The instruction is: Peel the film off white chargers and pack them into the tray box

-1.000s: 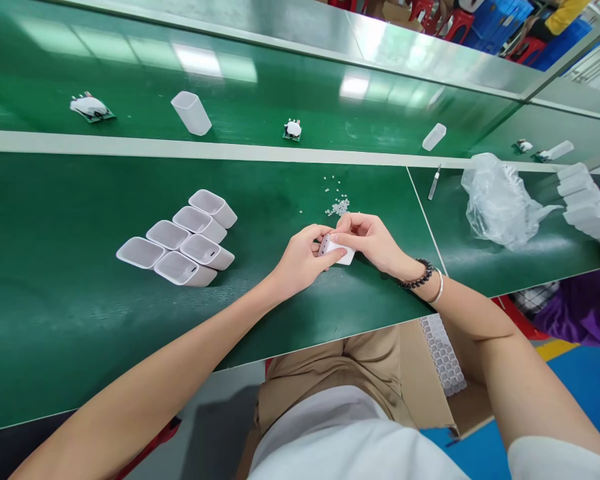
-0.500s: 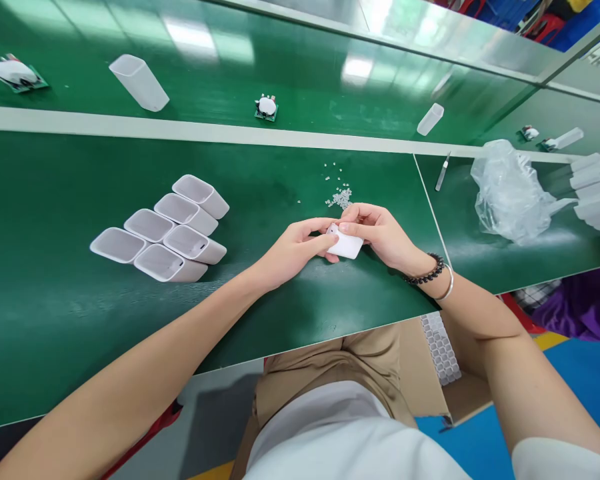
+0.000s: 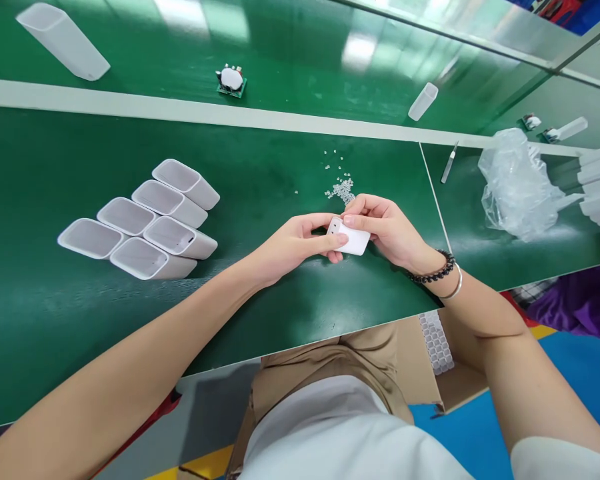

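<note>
A white plastic casing (image 3: 354, 241) with small dark slots in its end is held over the green bench, in front of me. My left hand (image 3: 314, 239) is closed around its left side, thumb lying on the upper face. At the casing's far edge, my right hand (image 3: 380, 225) pinches with thumb and index finger; whether a small part sits between those fingertips is hidden. Just beyond my fingers lies a loose pile of tiny clear pieces (image 3: 341, 189). Several open white casings (image 3: 180, 267) stand grouped to the left.
Along the far strip are a circuit board (image 3: 231, 81) and pale casings (image 3: 423, 102). Tweezers (image 3: 449, 163), a clear plastic bag (image 3: 513, 187) and stacked casings (image 3: 599, 187) lie on the right. A cardboard box (image 3: 460, 390) is below the bench edge. Purple clothing shows at far right.
The casing in my hands has turned slightly, so the slots in its end show more clearly. My view has shifted a little; both hands keep their hold.
</note>
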Action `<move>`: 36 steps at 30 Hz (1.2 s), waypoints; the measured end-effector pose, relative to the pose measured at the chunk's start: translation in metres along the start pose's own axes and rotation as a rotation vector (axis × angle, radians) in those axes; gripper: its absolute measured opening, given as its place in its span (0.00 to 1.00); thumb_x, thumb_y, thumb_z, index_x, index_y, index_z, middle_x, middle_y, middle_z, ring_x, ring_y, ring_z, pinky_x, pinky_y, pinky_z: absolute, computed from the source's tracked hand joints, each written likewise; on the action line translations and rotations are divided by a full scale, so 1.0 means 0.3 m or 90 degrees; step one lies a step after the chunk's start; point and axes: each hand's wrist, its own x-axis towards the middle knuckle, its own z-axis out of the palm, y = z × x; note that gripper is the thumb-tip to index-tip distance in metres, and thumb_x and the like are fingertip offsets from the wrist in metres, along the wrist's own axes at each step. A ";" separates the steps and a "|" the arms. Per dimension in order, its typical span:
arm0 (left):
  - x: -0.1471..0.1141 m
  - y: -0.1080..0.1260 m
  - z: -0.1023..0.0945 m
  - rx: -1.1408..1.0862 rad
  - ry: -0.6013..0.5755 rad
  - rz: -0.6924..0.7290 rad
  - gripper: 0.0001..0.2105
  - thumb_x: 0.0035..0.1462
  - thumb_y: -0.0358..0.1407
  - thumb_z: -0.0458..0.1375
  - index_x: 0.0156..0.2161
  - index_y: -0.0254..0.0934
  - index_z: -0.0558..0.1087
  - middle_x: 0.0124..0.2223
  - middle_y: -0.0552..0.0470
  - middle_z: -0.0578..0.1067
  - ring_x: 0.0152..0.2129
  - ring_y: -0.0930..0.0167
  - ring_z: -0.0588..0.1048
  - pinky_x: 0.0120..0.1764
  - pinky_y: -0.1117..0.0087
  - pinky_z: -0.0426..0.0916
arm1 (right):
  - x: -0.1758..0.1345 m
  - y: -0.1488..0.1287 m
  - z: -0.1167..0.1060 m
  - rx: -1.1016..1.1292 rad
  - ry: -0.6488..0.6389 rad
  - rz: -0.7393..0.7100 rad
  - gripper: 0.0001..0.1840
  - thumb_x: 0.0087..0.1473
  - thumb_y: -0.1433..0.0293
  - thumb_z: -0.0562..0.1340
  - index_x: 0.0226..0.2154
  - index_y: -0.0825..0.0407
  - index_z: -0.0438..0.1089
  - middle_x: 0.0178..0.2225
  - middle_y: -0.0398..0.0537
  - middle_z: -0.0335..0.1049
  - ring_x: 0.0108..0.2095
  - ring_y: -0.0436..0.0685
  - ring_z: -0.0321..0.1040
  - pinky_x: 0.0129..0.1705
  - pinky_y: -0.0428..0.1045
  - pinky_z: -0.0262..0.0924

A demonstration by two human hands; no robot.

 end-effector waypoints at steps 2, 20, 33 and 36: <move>0.002 0.000 0.005 0.021 0.021 -0.002 0.13 0.53 0.42 0.68 0.40 0.35 0.80 0.33 0.49 0.77 0.27 0.72 0.73 0.34 0.71 0.71 | 0.001 0.000 0.000 0.005 0.001 0.006 0.15 0.50 0.62 0.74 0.28 0.53 0.71 0.28 0.41 0.72 0.25 0.47 0.66 0.25 0.44 0.60; 0.008 0.001 0.008 0.034 0.029 -0.012 0.15 0.52 0.44 0.69 0.37 0.33 0.80 0.32 0.48 0.78 0.26 0.73 0.75 0.32 0.72 0.72 | 0.005 0.001 0.003 0.011 0.022 0.024 0.16 0.52 0.62 0.72 0.26 0.54 0.70 0.25 0.40 0.67 0.22 0.45 0.56 0.22 0.43 0.47; -0.001 0.012 0.013 0.062 0.010 -0.043 0.14 0.57 0.43 0.65 0.35 0.31 0.77 0.27 0.52 0.76 0.25 0.76 0.73 0.33 0.75 0.66 | 0.001 -0.018 -0.001 -0.091 0.005 -0.066 0.12 0.53 0.66 0.72 0.25 0.55 0.72 0.25 0.40 0.69 0.23 0.45 0.60 0.24 0.42 0.52; 0.000 0.011 0.014 0.065 0.008 -0.041 0.12 0.56 0.41 0.66 0.34 0.31 0.76 0.27 0.53 0.76 0.25 0.76 0.73 0.33 0.76 0.66 | 0.000 -0.025 -0.001 -0.101 -0.001 -0.062 0.13 0.53 0.67 0.72 0.24 0.55 0.71 0.25 0.40 0.69 0.25 0.46 0.62 0.25 0.43 0.55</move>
